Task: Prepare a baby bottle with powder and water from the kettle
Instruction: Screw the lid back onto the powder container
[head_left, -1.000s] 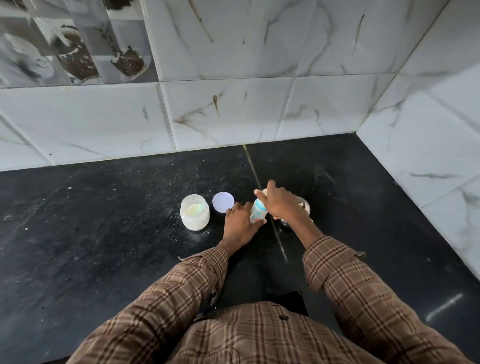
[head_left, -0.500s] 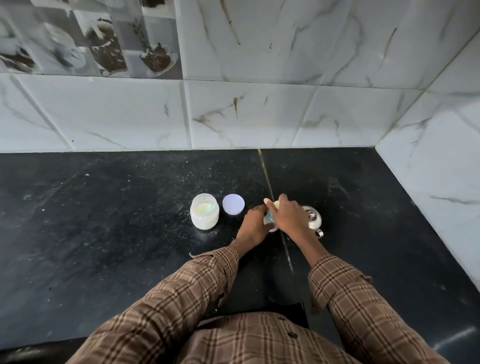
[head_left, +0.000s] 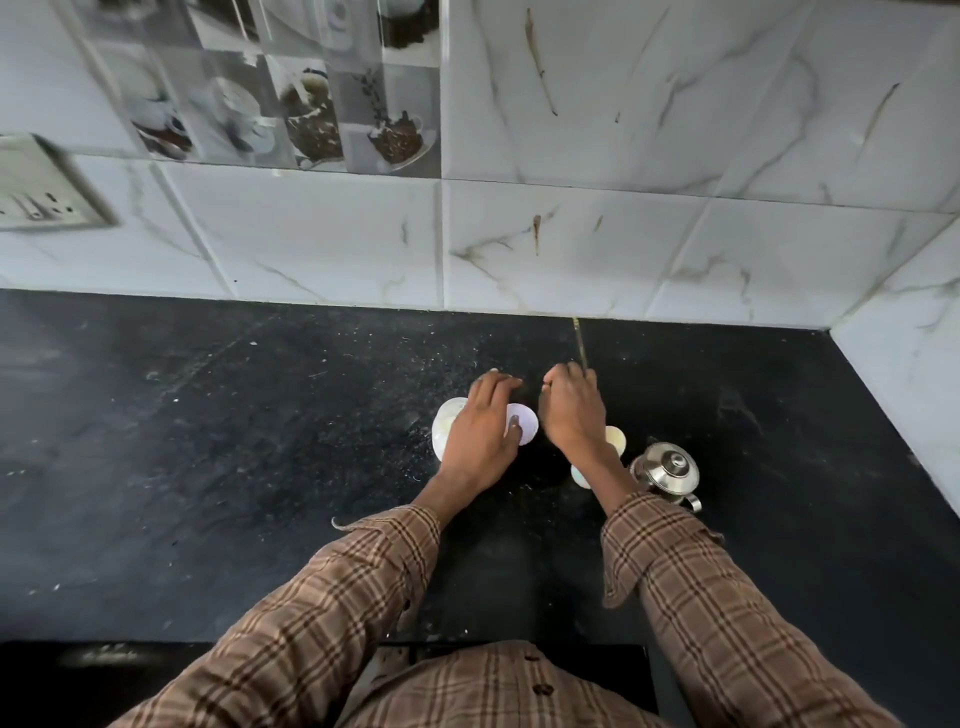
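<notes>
A white powder jar (head_left: 445, 423) stands on the black counter (head_left: 260, 441), partly hidden under my left hand (head_left: 480, 434). Just right of the jar lies its round pale lid (head_left: 525, 418), and my left thumb rests on it while the fingers spread above the jar. My right hand (head_left: 571, 413) hovers flat over the counter beside the lid, holding nothing. The baby bottle (head_left: 616, 439) stands under my right wrist, mostly hidden. A small steel kettle (head_left: 667, 470) sits right of the bottle.
A marble-tiled wall (head_left: 571, 249) runs behind the counter and a side wall (head_left: 914, 374) closes the right corner. A wall socket plate (head_left: 36, 192) is at the far left. My plaid sleeves fill the lower view.
Both hands have let go of the baby bottle. The left hand moved left over the jar and lid; the right hand moved forward past the bottle. The camera tilted up.
</notes>
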